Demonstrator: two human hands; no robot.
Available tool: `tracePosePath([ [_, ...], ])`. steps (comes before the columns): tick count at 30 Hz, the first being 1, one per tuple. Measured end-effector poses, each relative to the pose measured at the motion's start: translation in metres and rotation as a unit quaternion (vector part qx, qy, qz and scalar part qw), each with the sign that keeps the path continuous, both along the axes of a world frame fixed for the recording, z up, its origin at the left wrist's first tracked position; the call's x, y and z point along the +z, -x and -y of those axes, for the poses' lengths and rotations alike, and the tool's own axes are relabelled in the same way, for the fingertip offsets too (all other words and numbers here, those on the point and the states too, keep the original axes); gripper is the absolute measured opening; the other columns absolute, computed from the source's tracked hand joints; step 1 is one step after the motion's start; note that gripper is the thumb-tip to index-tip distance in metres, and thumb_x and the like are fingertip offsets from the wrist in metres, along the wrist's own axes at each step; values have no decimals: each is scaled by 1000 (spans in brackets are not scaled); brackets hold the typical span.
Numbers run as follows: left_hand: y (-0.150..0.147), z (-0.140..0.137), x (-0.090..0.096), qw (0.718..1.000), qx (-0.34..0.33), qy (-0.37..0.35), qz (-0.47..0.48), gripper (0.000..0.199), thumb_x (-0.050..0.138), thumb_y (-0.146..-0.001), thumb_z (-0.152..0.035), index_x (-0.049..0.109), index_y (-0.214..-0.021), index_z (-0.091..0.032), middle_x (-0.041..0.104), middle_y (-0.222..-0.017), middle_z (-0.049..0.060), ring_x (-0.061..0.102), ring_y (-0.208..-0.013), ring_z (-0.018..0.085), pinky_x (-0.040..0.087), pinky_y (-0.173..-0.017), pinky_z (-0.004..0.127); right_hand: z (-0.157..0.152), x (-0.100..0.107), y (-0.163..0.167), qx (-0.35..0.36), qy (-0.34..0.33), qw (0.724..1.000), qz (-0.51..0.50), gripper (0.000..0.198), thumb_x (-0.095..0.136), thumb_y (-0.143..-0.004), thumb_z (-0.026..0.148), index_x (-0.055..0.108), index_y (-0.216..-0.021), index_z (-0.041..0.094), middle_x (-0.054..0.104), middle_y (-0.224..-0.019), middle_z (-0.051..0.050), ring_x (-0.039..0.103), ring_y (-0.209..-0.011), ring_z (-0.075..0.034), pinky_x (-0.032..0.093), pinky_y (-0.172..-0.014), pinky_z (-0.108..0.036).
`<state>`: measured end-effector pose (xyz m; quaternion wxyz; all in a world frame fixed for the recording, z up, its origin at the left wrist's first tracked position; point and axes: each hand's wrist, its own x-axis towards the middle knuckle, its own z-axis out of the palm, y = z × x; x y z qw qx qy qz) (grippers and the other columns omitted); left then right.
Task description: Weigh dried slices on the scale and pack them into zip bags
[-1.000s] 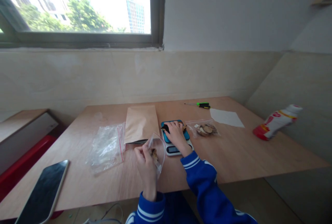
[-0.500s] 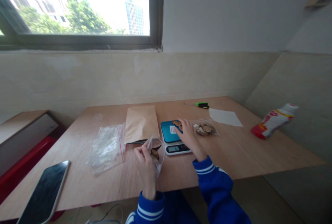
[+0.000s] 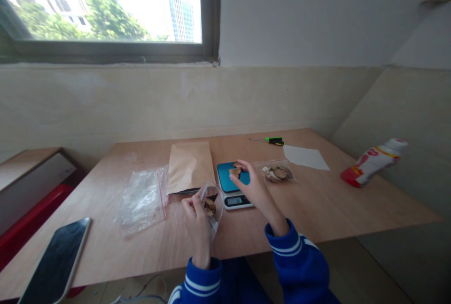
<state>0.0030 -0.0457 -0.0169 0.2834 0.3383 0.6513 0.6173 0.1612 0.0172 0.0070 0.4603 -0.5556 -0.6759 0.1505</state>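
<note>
The left grip (image 3: 193,205) pinches an open clear bag (image 3: 219,211), dried slices (image 3: 210,207) inside. Just beside it, over the scale (image 3: 225,182), the right grip (image 3: 235,169) curves part-open around loose slices (image 3: 236,171); whether held, I cannot tell. Bagging looks partly done, these slices left outside.

Phone (image 3: 56,261) at eight o'clock, cropped by lower edge, scale (image 3: 225,184) at six o'clock, partly hidden by right hand (image 3: 254,185), display (image 3: 238,201) illegible

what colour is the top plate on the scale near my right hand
The top plate is teal blue, as the head view shows.
</note>
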Motion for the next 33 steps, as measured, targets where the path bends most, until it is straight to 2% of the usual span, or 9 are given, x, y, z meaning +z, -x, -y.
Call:
tracePosePath([
  [2,0,-1,-1,1000,0,-1,-4,33,39,-89,-50,48,-77,-21,64,-73,4,63,-69,20,46,-63,33,7,10,8,89,26,995,-30,47,58,-84,43,51,-126,23,63,-121,-10,58,-113,-23,44,-96,-39],
  [4,0,-2,-2,1000,3,7,-18,33,38,-89,-51,47,-78,-21,64,-74,5,64,-71,22,46,-65,35,4,10,11,112,40,992,-47,41,52,-89,44,53,-124,23,61,-125,-9,56,-116,-22,45,-97,-39],
  [7,3,-2,-3,999,13,27,-34,34,36,-90,-51,46,-76,-22,62,-71,4,63,-70,23,46,-66,36,-18,-8,3,39,17,999,-24,37,45,-91,41,56,-120,20,62,-122,-11,56,-116,-23,44,-97,-41],
  [10,5,-3,-7,999,20,27,-8,33,38,-89,-51,45,-75,-22,62,-72,3,64,-72,23,46,-67,36,-46,-33,-10,-38,-20,995,94,36,46,-90,29,55,-121,16,57,-127,-15,49,-122,-26,38,-102,-43],
  [14,6,-4,-10,999,20,5,48,32,41,-89,-51,46,-77,-21,67,-81,5,66,-81,22,49,-72,36,-67,-51,-17,-82,24,969,233,35,51,-86,22,57,-119,13,60,-123,-15,50,-117,-28,37,-97,-41],
  [18,7,-4,-9,998,25,-18,62,31,41,-90,-49,46,-78,-20,68,-90,8,67,-87,22,50,-76,37,-67,-49,-17,-109,45,963,244,22,51,-87,21,65,-102,16,66,-105,-12,54,-104,-28,36,-88,-40],
  [26,3,0,5,994,28,-38,95,29,44,-88,-44,46,-74,-20,71,-85,9,70,-82,22,54,-68,36,-46,-30,-16,-136,24,969,204,17,53,-87,21,69,-83,19,66,-96,-9,55,-95,-26,35,-83,-38],
  [29,2,0,7,990,14,-45,130,27,44,-89,-42,46,-75,-20,71,-89,9,70,-86,21,55,-74,36,-30,-11,-9,-73,-15,993,89,17,54,-87,26,69,-83,20,67,-96,-9,58,-94,-24,40,-85,-39],
  [33,1,1,5,988,6,-37,148,26,46,-89,-44,47,-79,-19,72,-89,9,70,-84,21,55,-73,36,0,21,6,130,-9,990,-44,17,56,-88,33,70,-90,23,67,-103,-6,60,-103,-20,44,-93,-36],
])
